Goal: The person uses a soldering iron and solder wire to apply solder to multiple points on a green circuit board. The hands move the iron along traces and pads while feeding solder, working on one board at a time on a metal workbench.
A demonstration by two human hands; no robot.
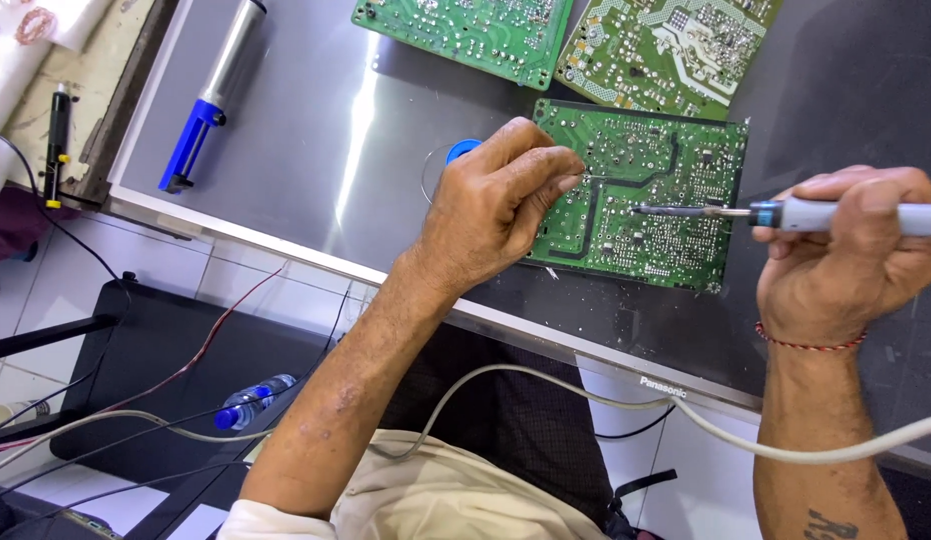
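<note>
Head view: left hand (496, 200) pinching solder wire (611, 180), right hand (851, 250) gripping soldering iron (786, 213) over circuit board (636, 195) near worktop edge (286, 250).

Dark, glossy flat panel (316, 150) laid down as a worktop, edged along the near side by a silver rim (286, 250) and streaked with a bright band of reflected light (361, 120). Below, white floor tiles (236, 275) with grey joints, partly covered by a low black stand (156, 350). Beside that, a clear plastic bottle (248, 400) with a blue cap, lying on its side among thin red and black leads (216, 335). At far left, a worn beige ledge (96, 90) and a crumpled white cloth (26, 50).
</note>
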